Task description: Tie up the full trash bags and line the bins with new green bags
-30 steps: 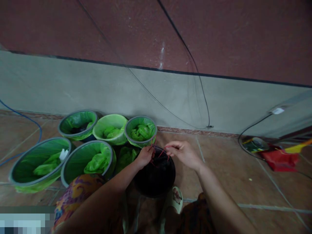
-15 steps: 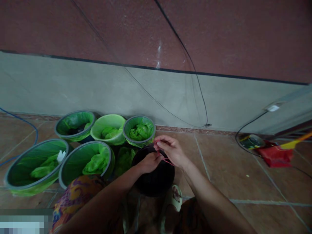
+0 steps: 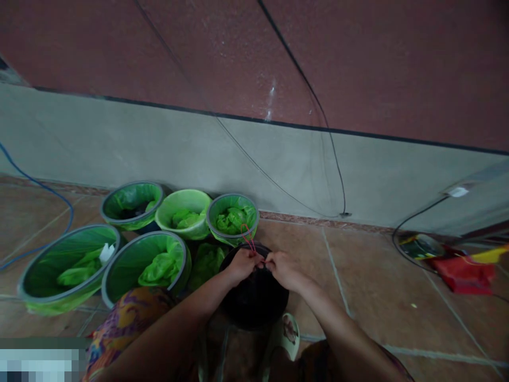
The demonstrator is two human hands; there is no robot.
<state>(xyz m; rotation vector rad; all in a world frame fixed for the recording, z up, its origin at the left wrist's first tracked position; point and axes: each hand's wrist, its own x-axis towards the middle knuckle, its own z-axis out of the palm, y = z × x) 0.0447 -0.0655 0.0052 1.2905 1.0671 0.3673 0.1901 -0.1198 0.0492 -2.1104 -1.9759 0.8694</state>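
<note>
While I crouch over the black bag (image 3: 254, 297) on the floor, my left hand (image 3: 242, 263) and right hand (image 3: 280, 268) meet above its mouth, fingers of both pinched on the red string (image 3: 248, 239), which loops up toward the green-lined buckets (image 3: 233, 217).

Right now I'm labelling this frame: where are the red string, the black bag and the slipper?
red string (image 3: 248, 237), head view, loop above the hands
black bag (image 3: 254, 302), head view, front bulge
slipper (image 3: 289, 333), head view, printed toe
</note>
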